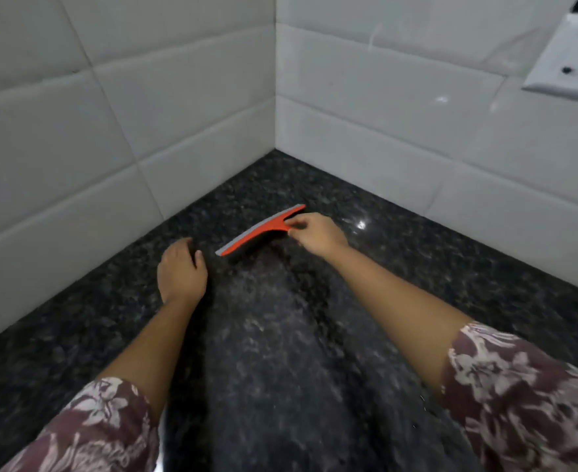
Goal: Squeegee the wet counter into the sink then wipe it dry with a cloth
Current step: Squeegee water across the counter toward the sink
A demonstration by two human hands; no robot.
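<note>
Squeegee [258, 230]: orange with a grey rubber edge, lying slantwise on the counter [417, 260] toward 12 o'clock, near the tiled corner [275, 124], blade edge facing 10 o'clock.
Right hand [316, 233]: at 1 o'clock from frame centre, thumb and fingertips pinching the squeegee's short handle; the rest of the handle is hidden under the hand.
Left hand [181, 270]: at 10 o'clock, resting on the counter just beside the blade's near end, holding nothing, fingers loosely curled and close together.
Counter state: dark speckled stone; a duller, streaked band runs from the blade back toward 6 o'clock, likely a wet or just-swept strip.
Sink: not in view.
Cloth: not in view.
Progress: I judge the squeegee stage under way, with the far corner being worked; pushing water to the sink and the whole drying wipe are left.
Wall socket [570, 59]: at 2 o'clock, well apart.
</note>
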